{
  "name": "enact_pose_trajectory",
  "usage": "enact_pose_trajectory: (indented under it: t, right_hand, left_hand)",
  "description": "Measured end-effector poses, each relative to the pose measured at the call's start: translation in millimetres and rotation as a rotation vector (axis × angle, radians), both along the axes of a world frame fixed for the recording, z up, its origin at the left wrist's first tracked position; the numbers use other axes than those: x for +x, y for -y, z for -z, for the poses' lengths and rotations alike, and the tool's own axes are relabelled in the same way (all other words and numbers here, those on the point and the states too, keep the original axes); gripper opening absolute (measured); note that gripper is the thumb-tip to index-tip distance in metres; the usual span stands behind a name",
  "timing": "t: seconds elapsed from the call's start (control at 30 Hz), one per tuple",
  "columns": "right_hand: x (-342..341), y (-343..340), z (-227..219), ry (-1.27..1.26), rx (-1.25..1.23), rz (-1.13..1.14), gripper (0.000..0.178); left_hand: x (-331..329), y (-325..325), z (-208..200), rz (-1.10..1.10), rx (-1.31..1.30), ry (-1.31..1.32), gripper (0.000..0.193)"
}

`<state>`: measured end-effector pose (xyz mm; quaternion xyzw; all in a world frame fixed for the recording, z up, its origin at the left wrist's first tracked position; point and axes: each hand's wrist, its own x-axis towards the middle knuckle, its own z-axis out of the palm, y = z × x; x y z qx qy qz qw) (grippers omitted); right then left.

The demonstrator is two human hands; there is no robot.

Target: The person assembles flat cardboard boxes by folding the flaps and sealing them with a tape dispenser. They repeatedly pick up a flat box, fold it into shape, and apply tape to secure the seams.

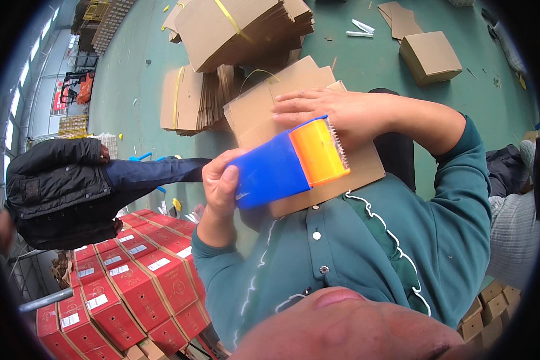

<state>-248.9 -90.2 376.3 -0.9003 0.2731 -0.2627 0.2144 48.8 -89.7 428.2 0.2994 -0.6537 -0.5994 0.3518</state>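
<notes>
My left hand (221, 183) is wrapped round the blue body of a tape dispenser (270, 171), thumb on top. The dispenser's front is orange-yellow, with a toothed cutting edge toward the right. Beneath it, a brown cardboard piece (255, 114) lies against my front and reaches away from me; whether it is a folded carton or flat sheets I cannot tell. On this cardboard rests my right hand (342, 114), fingers stretched out and slightly apart, just beyond the dispenser's toothed end. The dispenser covers part of the cardboard.
Strapped stacks of flat cardboard (228, 30) stand ahead on the green floor (138, 78). A closed brown box (431, 57) and white tubes (361, 28) lie far right. Red cartons (132, 288) are piled at left near a person in a black jacket (54, 192). A grey sleeve (516, 234) shows at right.
</notes>
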Motion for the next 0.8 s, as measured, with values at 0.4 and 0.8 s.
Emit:
enact_pose_trajectory:
  t: [0.4, 0.8]
  right_hand:
    - [-11, -58, 2, 0.998, 1.183, -0.049, 0.038]
    - [15, -60, 8, 1.265, 1.302, -0.106, 0.018]
  left_hand:
    - [-20, 11, 11, -0.074, -0.148, 0.014, 0.043]
    - [-17, 12, 17, -0.147, -0.189, 0.081, 0.050]
